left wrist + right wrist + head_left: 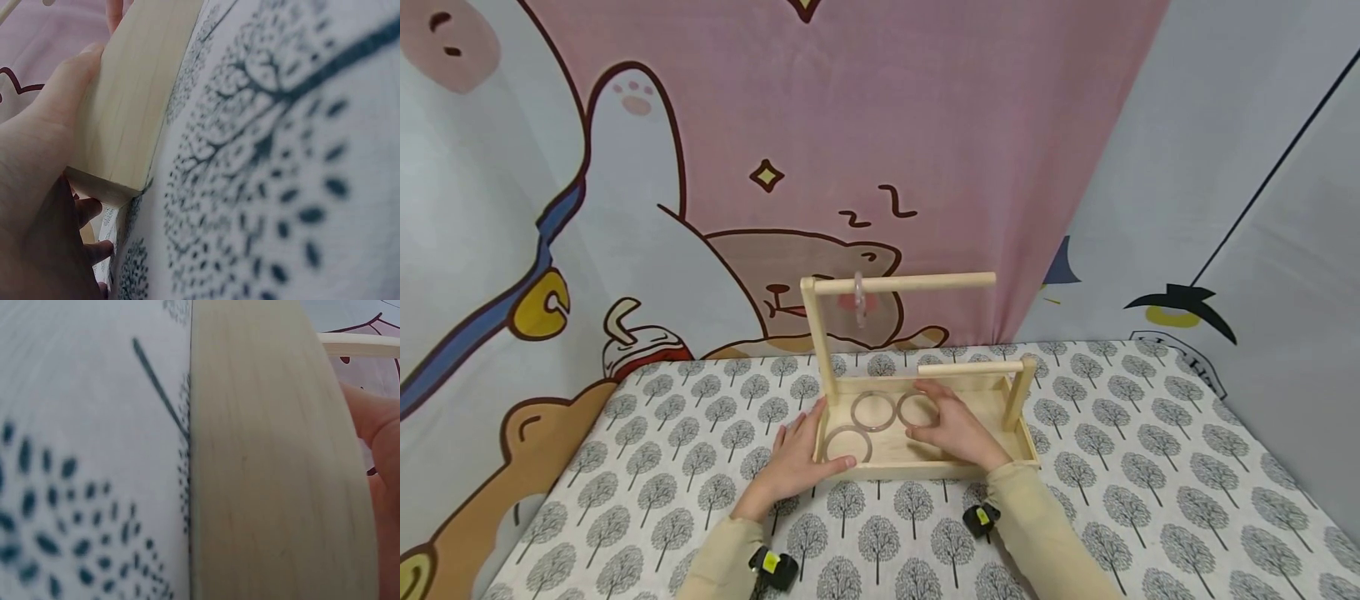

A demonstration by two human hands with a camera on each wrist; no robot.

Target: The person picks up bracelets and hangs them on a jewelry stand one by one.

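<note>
A wooden ring stand has a shallow tray base (917,472) with two posts. My left hand (797,454) holds its front left corner, thumb over the front wall and fingers along the left end. In the left wrist view that thumb (75,78) presses the wall's top edge. My right hand (958,425) reaches into the tray, its thumb and fingers at opposite edges of a clear pinkish ring (899,408). Two similar rings lie flat in the tray: a middle ring (853,412) and a front left ring (868,442). Mostly, the tray wall (281,456) fills the right wrist view.
A tall left post (818,333) carries a long upper bar (925,282), where a ring (860,310) hangs. From the short right post (1018,396) a lower bar (970,367) points left over the tray. The tree-print tablecloth (700,492) lies beneath; a cartoon curtain (970,150) hangs behind.
</note>
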